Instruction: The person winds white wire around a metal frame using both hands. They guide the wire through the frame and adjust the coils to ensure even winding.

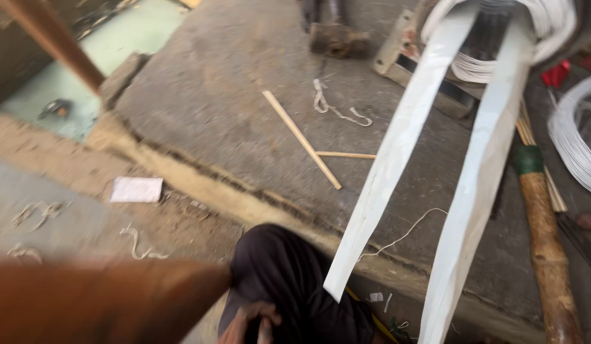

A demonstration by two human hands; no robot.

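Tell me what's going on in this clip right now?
A person sits or crouches by a worn concrete slab, one hand resting low on a knee in dark cloth; which hand it is, and whether it holds anything, I cannot tell. Two long white strips hang down from a coil of white wire at top right. Thin wooden sticks, a wooden handle with a green band and paper scraps lie about.

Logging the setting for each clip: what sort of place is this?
Probably a rough workshop for winding or wire work. White strips hang from a coil of white wire, a wood-handled tool lies on the worn concrete floor, and thin wooden sticks lie scattered.
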